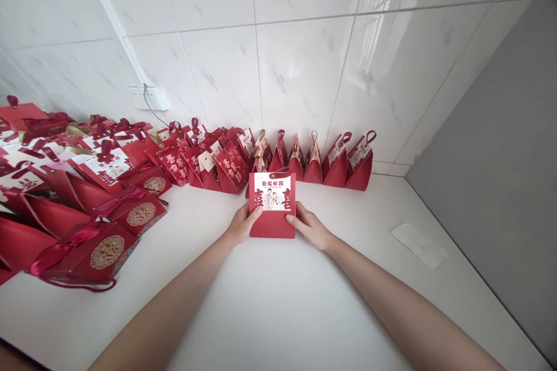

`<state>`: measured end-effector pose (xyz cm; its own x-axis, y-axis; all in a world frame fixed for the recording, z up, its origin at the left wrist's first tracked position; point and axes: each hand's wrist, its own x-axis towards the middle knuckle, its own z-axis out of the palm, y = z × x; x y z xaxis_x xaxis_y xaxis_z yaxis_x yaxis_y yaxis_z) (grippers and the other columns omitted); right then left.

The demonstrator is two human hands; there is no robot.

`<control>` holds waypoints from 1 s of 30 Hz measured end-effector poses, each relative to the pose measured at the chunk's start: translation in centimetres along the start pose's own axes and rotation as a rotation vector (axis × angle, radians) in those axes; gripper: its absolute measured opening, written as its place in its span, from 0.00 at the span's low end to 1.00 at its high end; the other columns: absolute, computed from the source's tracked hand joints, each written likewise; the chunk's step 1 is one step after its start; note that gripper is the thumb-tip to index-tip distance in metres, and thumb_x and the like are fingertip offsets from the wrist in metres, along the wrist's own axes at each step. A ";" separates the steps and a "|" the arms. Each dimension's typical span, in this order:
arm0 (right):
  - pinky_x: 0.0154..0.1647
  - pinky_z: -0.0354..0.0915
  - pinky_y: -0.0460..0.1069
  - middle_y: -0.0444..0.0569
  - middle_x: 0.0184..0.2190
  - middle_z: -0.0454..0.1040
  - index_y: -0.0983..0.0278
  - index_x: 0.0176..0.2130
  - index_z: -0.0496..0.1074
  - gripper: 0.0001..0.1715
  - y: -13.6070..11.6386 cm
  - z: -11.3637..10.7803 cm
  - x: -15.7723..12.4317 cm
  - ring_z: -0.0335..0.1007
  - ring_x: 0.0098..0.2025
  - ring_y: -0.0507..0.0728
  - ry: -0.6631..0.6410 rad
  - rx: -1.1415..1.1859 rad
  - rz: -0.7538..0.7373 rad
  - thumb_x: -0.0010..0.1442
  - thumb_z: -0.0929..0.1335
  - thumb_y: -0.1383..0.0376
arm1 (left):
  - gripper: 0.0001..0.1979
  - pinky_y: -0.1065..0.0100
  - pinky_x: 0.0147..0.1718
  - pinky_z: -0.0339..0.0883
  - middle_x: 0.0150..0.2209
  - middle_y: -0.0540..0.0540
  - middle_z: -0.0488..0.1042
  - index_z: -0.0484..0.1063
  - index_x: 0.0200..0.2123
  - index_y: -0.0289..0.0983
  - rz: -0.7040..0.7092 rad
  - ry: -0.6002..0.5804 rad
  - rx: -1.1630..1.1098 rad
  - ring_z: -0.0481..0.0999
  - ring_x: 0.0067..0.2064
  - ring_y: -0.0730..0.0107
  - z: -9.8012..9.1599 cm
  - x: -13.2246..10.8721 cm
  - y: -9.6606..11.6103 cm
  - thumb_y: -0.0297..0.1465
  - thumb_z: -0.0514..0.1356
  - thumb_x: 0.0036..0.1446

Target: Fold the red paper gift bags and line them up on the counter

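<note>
Between my two hands is a red wedding favor box (273, 225) with a white printed panel showing a couple and red characters. A ribbon loop lies along its top edge. My left hand (242, 221) grips its left side, thumb on the front. On the opposite side my right hand (310, 226) closes round it in the same way, thumb near the lower edge of the panel. The fingers behind the box are hidden. Just beyond it, a row of similar red favor boxes (312, 169) stands along the wall, ribbon loops up.
Many more red favor boxes (91, 197) crowd the left side, some with gold round emblems and bows. A wall socket (148, 98) with a grey cable sits behind them. A flat white piece (418, 244) lies on the white tabletop (278, 313) at right, near a grey panel (500, 156).
</note>
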<state>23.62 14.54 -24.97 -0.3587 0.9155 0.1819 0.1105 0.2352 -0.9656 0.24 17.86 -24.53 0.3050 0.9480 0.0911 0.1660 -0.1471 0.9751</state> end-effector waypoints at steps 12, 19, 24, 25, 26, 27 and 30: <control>0.58 0.62 0.57 0.49 0.59 0.68 0.58 0.60 0.60 0.29 -0.2 -0.6 0.2 0.68 0.55 0.60 0.002 -0.079 0.043 0.65 0.60 0.47 | 0.36 0.55 0.57 0.63 0.56 0.37 0.71 0.62 0.62 0.32 -0.047 -0.028 -0.179 0.70 0.57 0.49 -0.2 0.4 -1.0 0.52 0.49 0.61; 0.62 0.58 0.56 0.46 0.62 0.65 0.55 0.64 0.56 0.31 -0.2 -0.6 0.0 0.63 0.61 0.60 0.003 -0.074 0.033 0.66 0.59 0.47 | 0.36 0.53 0.57 0.63 0.60 0.38 0.67 0.58 0.64 0.36 0.042 -0.011 -0.084 0.68 0.59 0.48 -0.1 0.4 -0.8 0.52 0.51 0.60; 0.64 0.54 0.58 0.46 0.60 0.67 0.52 0.67 0.48 0.36 0.5 -0.9 0.3 0.63 0.60 0.60 0.046 0.049 0.077 0.66 0.61 0.49 | 0.37 0.55 0.60 0.59 0.66 0.40 0.55 0.44 0.68 0.40 0.249 0.087 0.012 0.57 0.65 0.51 0.4 0.1 0.4 0.46 0.54 0.61; 0.63 0.54 0.58 0.47 0.58 0.69 0.54 0.68 0.47 0.37 0.8 -1.0 0.4 0.65 0.59 0.60 0.073 0.086 0.088 0.65 0.61 0.50 | 0.37 0.55 0.59 0.60 0.67 0.41 0.54 0.43 0.68 0.41 0.249 0.078 0.023 0.56 0.65 0.51 0.5 0.0 0.7 0.46 0.53 0.62; 0.63 0.55 0.59 0.48 0.56 0.70 0.55 0.68 0.46 0.38 1.1 -1.0 0.6 0.66 0.58 0.60 0.099 0.120 0.096 0.65 0.61 0.51 | 0.36 0.57 0.59 0.61 0.67 0.42 0.53 0.42 0.69 0.42 0.242 0.065 0.030 0.56 0.65 0.51 0.6 -0.2 1.0 0.45 0.52 0.63; 0.62 0.56 0.59 0.49 0.54 0.72 0.57 0.68 0.46 0.39 1.3 -1.1 0.7 0.68 0.56 0.60 0.120 0.145 0.100 0.65 0.61 0.51 | 0.35 0.58 0.58 0.61 0.67 0.42 0.52 0.43 0.69 0.42 0.233 0.051 0.035 0.56 0.66 0.52 0.7 -0.3 1.3 0.45 0.52 0.63; 0.59 0.60 0.58 0.51 0.49 0.75 0.60 0.67 0.48 0.38 1.6 -1.0 0.9 0.70 0.52 0.60 0.155 0.165 0.086 0.64 0.62 0.52 | 0.34 0.61 0.58 0.61 0.68 0.44 0.51 0.45 0.68 0.40 0.215 0.032 0.060 0.54 0.67 0.51 0.9 -0.6 1.8 0.45 0.51 0.64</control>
<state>24.39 16.08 -26.20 -0.2061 0.9721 0.1118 -0.0229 0.1094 -0.9937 1.18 16.73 -23.03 0.3093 0.9014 0.3029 0.1565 -0.3625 0.9188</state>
